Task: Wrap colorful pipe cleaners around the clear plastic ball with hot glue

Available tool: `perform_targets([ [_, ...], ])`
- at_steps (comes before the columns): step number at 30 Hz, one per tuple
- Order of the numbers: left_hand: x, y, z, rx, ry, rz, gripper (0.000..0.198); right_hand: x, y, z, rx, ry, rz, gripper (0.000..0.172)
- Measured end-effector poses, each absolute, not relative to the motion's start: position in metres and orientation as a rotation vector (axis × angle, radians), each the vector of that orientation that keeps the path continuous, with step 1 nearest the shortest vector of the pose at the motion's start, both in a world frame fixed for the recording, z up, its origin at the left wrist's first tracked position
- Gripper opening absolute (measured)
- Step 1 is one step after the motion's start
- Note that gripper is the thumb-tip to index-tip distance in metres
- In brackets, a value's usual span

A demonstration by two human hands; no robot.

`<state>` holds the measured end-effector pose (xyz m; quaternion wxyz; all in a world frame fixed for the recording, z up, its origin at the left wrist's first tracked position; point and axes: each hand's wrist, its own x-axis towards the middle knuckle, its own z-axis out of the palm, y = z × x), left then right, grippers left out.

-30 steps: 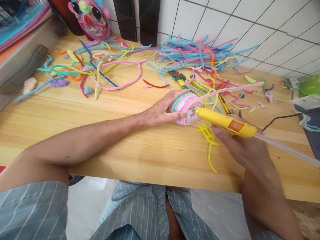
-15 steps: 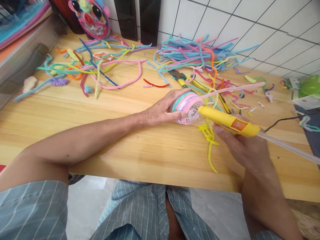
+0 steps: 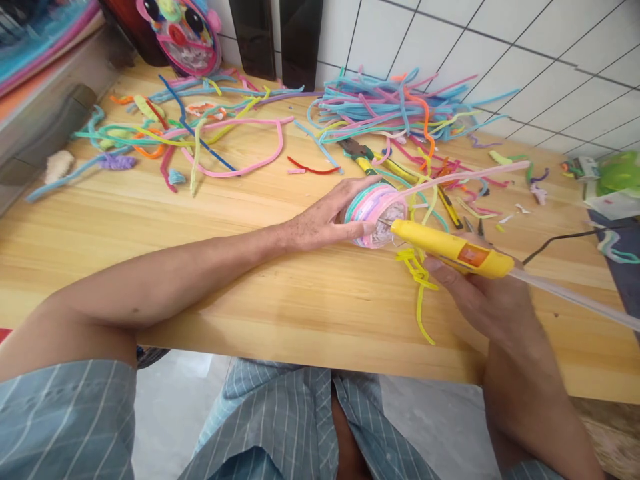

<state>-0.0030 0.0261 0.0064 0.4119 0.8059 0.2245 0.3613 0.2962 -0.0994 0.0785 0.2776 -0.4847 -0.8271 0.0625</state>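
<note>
My left hand (image 3: pixel 327 220) grips a small round piece wound with pink, teal and purple pipe cleaners (image 3: pixel 373 210), held on its side on the wooden table (image 3: pixel 200 267). A long pink pipe cleaner tail (image 3: pixel 465 177) runs from it to the right. My right hand (image 3: pixel 480 293) is closed round a yellow glue gun (image 3: pixel 450 248). Its nozzle touches the piece's clear underside. A clear glue stick (image 3: pixel 575 300) sticks out of the gun's back.
Loose pipe cleaners lie in a heap (image 3: pixel 395 110) at the back and scattered at the left (image 3: pixel 190 140). Yellow strands (image 3: pixel 417 280) lie under the gun. Pliers (image 3: pixel 363 160) rest behind the piece. A decorated face craft (image 3: pixel 183 33) stands at the wall. A black cord (image 3: pixel 565 237) runs right.
The glue gun's nozzle has shifted slightly left and down onto the piece's underside. My left hand holds the piece in the same place.
</note>
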Motion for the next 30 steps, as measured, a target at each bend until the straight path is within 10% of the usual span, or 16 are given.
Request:
perform_targets([
  [30, -0.003, 0.0248, 0.0069, 2.005, 0.606, 0.894, 0.098, 0.2894, -0.0974, 0.0822, -1.457, -2.085, 0.28, 0.029],
])
